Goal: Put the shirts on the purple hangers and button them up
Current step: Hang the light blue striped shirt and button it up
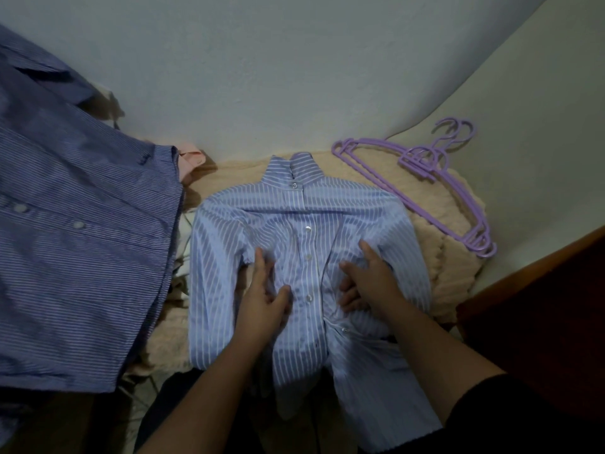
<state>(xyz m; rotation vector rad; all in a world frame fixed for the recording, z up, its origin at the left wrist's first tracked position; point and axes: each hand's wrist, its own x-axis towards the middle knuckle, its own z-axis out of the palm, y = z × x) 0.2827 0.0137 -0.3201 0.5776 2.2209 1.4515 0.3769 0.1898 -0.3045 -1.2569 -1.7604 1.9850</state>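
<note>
Head view. Surface: beige knitted blanket point(455, 263) against a pale wall. Centre: light blue striped shirt point(294, 231), front up, buttoned, collar far. Left hand point(265, 296) rests flat on it, fingers relaxed; right hand point(366, 276) grasps a fold of cloth beside the placket. Far right: purple hangers point(422, 185), stacked. Left: dark blue striped shirt point(82, 244)

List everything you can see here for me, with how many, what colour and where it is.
Light blue striped shirt: one, blue with white stripes, centre, lying buttoned on the blanket.
Dark blue striped shirt: one, navy with fine white stripes, left.
Purple hangers: a stack, exact count unclear, lilac, upper right on the blanket.
Blanket: one, beige, under the shirts.
Pink garment: one, pale pink, behind the dark shirt.
Wall: white, behind.
Hands: left hand and right hand, both on the light shirt's front.
</note>
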